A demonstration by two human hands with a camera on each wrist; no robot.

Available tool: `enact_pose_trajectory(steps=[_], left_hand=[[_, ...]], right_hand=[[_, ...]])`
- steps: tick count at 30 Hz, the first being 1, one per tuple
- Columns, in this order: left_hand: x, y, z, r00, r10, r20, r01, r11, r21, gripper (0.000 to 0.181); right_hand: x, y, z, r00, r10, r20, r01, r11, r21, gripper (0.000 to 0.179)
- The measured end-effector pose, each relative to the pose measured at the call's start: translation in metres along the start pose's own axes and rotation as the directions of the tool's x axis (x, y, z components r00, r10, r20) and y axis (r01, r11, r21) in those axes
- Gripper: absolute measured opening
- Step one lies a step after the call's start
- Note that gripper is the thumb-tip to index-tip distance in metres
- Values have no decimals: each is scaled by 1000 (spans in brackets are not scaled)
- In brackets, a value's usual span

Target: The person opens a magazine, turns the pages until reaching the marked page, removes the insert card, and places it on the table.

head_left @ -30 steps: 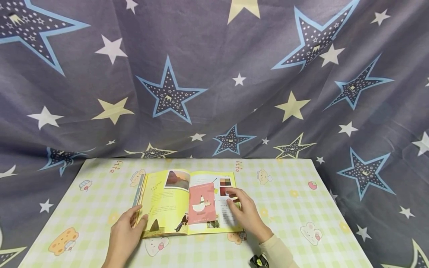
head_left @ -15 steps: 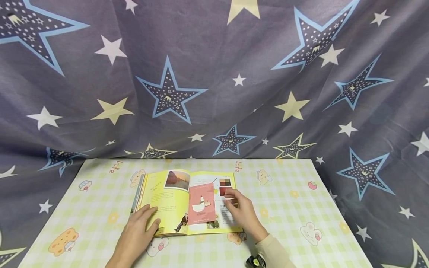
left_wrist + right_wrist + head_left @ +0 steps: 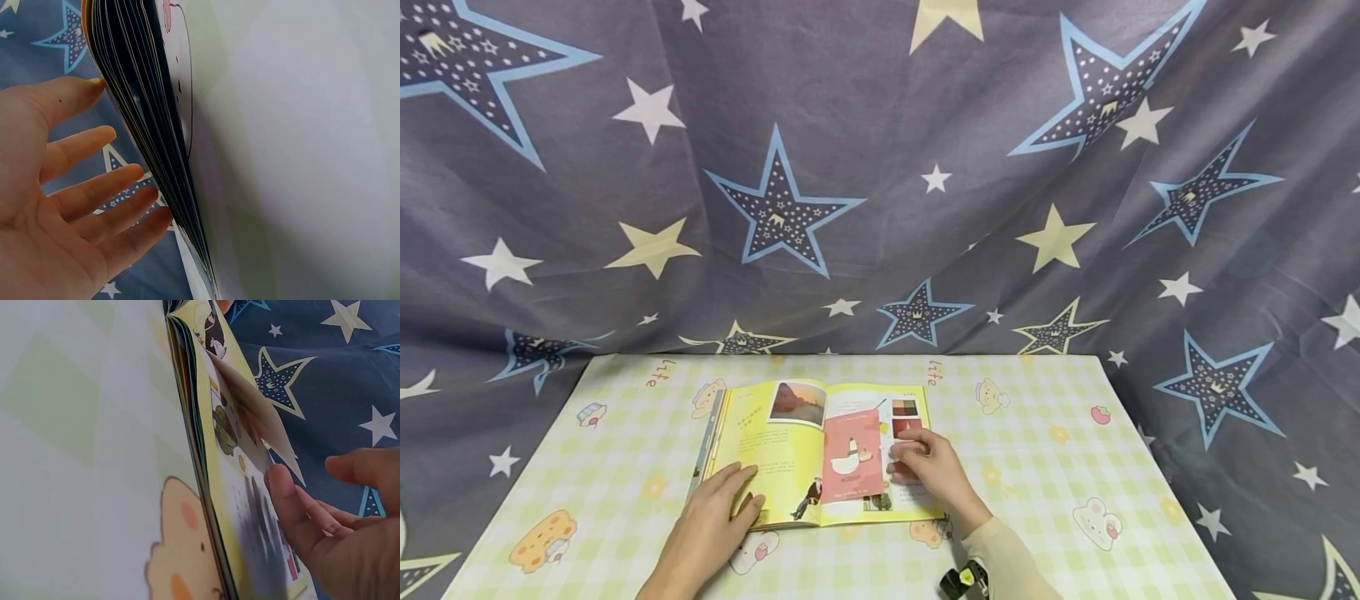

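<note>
An open book (image 3: 760,450) with yellow-edged pages lies on the table. On its right page sits a pink card (image 3: 842,479) with a white bird-like picture. In the right wrist view the card (image 3: 250,394) stands partly lifted off the page. My left hand (image 3: 711,521) rests on the lower left page, its fingers stretched out and spread, as the left wrist view also shows. Beside the card's right edge is my right hand (image 3: 936,471), bent fingers over the right page. Its thumb and fingers stand apart with nothing between them; whether a fingertip touches the card, I cannot tell.
A pale green checked cloth with cartoon prints covers the table (image 3: 1037,467). Behind it and to the right hangs a dark curtain (image 3: 880,183) with stars. A small black device (image 3: 966,579) is at the right wrist.
My left hand has moved from the book's left edge rightward onto the left page. My right hand has shifted slightly left and down, closer to the pink card.
</note>
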State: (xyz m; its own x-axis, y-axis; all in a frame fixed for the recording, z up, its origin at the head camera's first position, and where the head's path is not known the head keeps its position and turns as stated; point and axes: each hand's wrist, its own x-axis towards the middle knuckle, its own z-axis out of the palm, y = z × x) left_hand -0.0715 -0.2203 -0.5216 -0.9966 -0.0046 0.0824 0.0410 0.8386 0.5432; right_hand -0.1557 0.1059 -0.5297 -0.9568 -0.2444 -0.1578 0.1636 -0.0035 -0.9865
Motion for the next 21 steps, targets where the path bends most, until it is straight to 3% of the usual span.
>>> enact_pose_trajectory(steps=[6,14,21], left_hand=[[0,-2,1,1000,-3,29,3,1000,5,50],[-1,-3,1,999,11,41,-12,1000,8,51],[-2,-5,2,998,21,59,-22,1000,12,52]], right_hand=[[3,5,5,998,19,56,-20,1000,15,43],[7,10,12,996,48,73,-49,999,8,39],[9,11,15,994,54,96,-60,996,60,36]])
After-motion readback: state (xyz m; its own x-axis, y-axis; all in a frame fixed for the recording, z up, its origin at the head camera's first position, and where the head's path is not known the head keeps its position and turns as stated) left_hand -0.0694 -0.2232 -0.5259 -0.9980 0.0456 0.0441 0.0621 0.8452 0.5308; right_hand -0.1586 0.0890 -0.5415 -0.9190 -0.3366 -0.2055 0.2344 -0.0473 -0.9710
